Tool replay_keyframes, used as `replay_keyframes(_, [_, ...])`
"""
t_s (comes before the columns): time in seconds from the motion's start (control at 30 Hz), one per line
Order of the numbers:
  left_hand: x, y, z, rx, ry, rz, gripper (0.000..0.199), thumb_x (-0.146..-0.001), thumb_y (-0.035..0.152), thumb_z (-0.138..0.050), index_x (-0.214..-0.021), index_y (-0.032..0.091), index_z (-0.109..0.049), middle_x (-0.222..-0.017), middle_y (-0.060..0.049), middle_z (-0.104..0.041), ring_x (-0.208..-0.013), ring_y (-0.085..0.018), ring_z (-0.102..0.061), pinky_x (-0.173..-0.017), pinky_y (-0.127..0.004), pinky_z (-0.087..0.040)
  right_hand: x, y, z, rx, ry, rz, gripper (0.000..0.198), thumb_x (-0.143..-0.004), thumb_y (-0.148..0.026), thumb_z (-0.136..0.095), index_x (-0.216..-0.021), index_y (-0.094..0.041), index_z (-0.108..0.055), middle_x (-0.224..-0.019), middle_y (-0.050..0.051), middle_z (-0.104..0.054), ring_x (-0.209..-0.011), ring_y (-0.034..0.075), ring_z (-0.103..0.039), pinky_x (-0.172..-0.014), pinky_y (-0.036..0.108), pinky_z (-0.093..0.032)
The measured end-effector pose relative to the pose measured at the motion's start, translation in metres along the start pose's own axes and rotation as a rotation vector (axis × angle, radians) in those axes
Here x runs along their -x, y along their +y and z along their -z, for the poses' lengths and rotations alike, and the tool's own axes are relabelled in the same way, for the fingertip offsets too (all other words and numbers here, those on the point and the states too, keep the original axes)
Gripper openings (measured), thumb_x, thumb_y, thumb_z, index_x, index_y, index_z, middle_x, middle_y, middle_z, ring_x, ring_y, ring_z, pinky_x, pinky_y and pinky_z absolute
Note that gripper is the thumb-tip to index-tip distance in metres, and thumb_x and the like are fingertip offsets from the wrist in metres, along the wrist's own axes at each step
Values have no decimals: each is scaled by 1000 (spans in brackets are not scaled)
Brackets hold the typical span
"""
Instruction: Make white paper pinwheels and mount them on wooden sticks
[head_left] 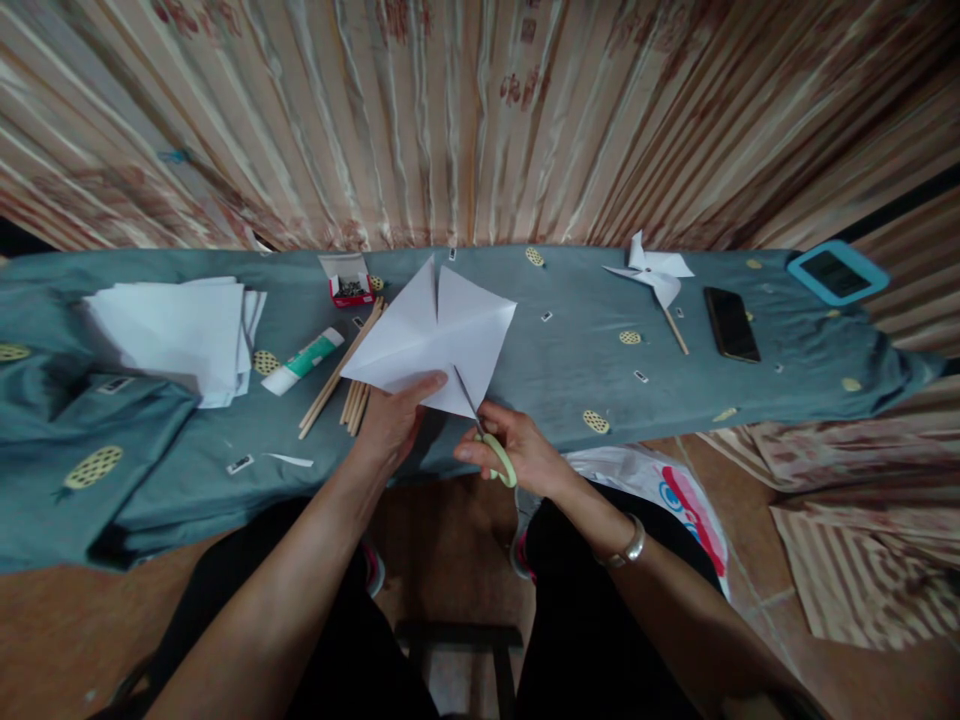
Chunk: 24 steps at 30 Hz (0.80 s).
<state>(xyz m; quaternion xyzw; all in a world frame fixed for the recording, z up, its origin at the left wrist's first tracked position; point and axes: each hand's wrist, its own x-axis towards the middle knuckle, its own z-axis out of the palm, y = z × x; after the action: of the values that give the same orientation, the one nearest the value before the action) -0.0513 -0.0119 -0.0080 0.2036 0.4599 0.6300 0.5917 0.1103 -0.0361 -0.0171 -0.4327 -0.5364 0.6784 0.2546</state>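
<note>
A white paper square (457,325) is held up over the front edge of the table, with a slit running in from its far corner. My left hand (397,415) pinches its near left side, thumb on top and fingers underneath. In my right hand (521,448) are scissors (498,460) with pale green handles. Their blade lies across the paper near its closest corner, pointing toward the middle. Part of the blades is hidden by the sheet. Wooden sticks (330,385) lie just left of the paper, partly under it.
A stack of white paper (169,335), a glue tube (303,362) and a small red box (350,288) of dark bits lie to the left. Rightward are a paper pinwheel (654,272) on a stick, a phone (731,323) and a blue-framed device (838,272). A plastic bag (652,480) sits below the table.
</note>
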Motion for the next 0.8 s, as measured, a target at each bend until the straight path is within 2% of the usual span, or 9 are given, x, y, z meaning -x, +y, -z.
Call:
replay_keyframes(0.17, [1,0,-1,-8,-24,-34,54,-48,17,-85,-98,19,-67,-85,-2,-73,-96,-26,-67,-88,-38,-51,0,-1,-1,11,12,-4,49,-63,-49,-84,-90,-18,-57,-76,-3,-61,-55,8,-54,-44,19,-50])
replay_keyframes(0.43, [3,-7,3,13,-72,-45,57,-51,16,-84,-105,20,-67,-87,-1,-73,-82,-20,-67,-78,-33,-52,0,-7,0,24,27,25,50,-65,-50,-82,-96,-19,-58,-75,-3,-59,-51,7,-55,-42,18,-46])
replay_keyframes(0.8, [5,-3,0,16,-59,18,56,-48,17,-85,-101,16,-67,-90,-3,-72,-85,-23,-67,-80,-34,-53,-1,-6,-1,-9,35,14,59,-63,-49,-84,-107,-19,-58,-73,-4,-60,-48,6,-52,-41,18,-46])
